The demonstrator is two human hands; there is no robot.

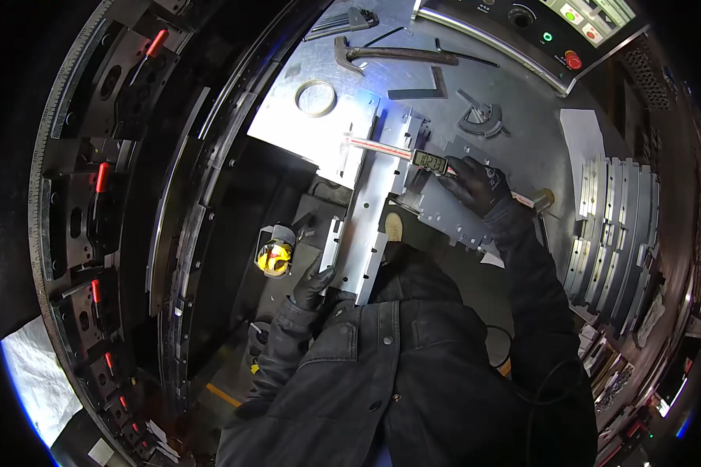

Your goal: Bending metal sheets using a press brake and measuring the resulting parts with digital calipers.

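Note:
A long bent sheet-metal channel (364,222) with notched side flanges runs from the metal table toward my body. My left hand (313,288), in a dark glove, has its fingers closed on the channel's near left edge. Across the channel's far part lies a digital caliper (431,161) with a lit display. The gloved right hand (475,185) grips it at the display end, while its jaws sit by the channel's left flange. Whether the jaws touch the metal cannot be made out. Flat notched metal parts (452,210) lie below my right hand.
On the table are a hammer (401,54), a tape roll (315,98), a small square (438,82), a protractor (481,119) and hex keys (341,25). A control panel (514,29) stands behind. Stacked metal profiles (611,233) are at right; a machine with red-handled clamps (101,177) lines the left.

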